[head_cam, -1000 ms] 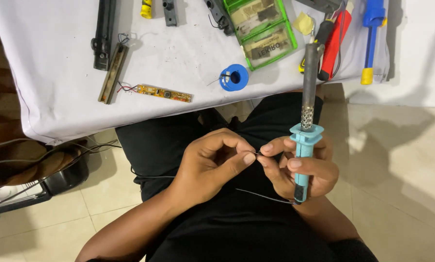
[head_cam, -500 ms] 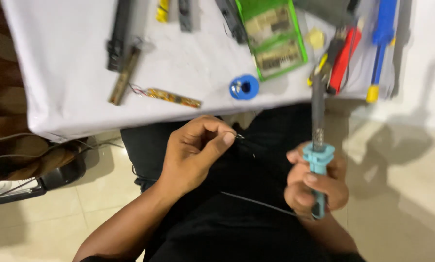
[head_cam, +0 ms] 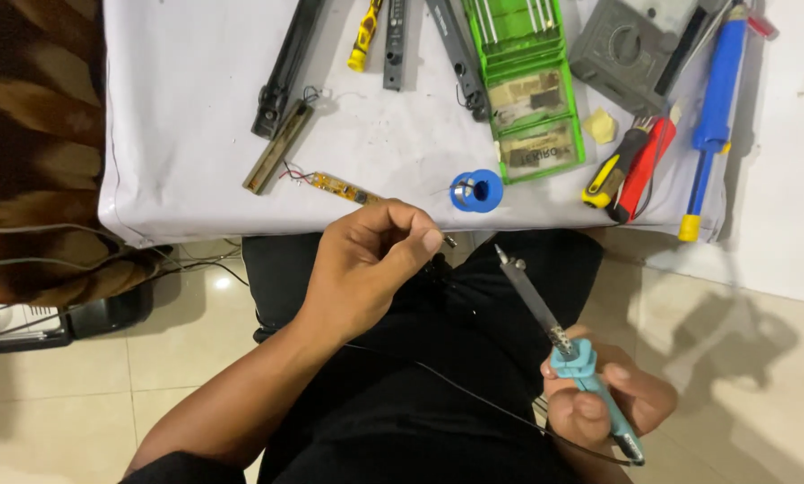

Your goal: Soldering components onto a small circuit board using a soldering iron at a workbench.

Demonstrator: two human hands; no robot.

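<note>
We see the left hand [head_cam: 371, 260] pinching a small dark metal piece [head_cam: 449, 240] near the blue solder spool [head_cam: 475, 191]. The right hand [head_cam: 604, 403] grips a teal-handled soldering iron [head_cam: 563, 345], tip raised toward the white-covered table [head_cam: 196, 108].

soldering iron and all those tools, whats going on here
A seated person works over their lap at a white-covered table. The right hand grips a soldering iron by its teal handle, tip angled up toward the table edge. The left hand pinches something small at its fingertips, apart from the iron's tip. On the table lie a blue solder spool, a green parts box, screwdrivers and a small circuit strip.
</note>
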